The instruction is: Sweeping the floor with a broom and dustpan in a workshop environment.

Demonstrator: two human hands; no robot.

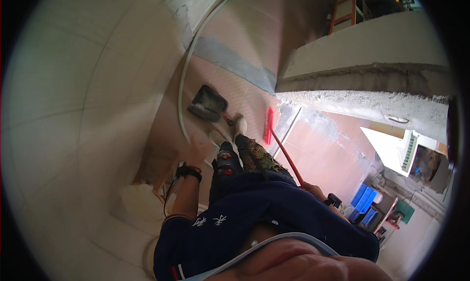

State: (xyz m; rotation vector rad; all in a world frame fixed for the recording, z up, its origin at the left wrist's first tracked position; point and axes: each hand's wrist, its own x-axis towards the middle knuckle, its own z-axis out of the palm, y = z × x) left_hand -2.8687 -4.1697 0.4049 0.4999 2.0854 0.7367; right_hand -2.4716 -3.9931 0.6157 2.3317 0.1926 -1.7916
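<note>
A red broom (269, 126) rests its bristled head on the tiled floor, right of my feet. Its red handle slants up to my right hand (314, 189), which is closed around the upper end. A black dustpan (208, 104) lies on the floor in front of my shoes, its short handle pointing toward my feet. My left hand (197, 151) hangs beside my left leg, near the pale hose, apart from the dustpan. Motion smears its fingers, so I cannot make out their shape or anything in them.
A pale hose (182, 85) runs along the floor by the left wall (88, 100). At the right stands a rough-edged wall end (362, 97). Blue bins (363, 199) and a white cabinet-like unit (391, 149) are beyond it. An orange-framed ladder-like object (344, 11) is at the far right.
</note>
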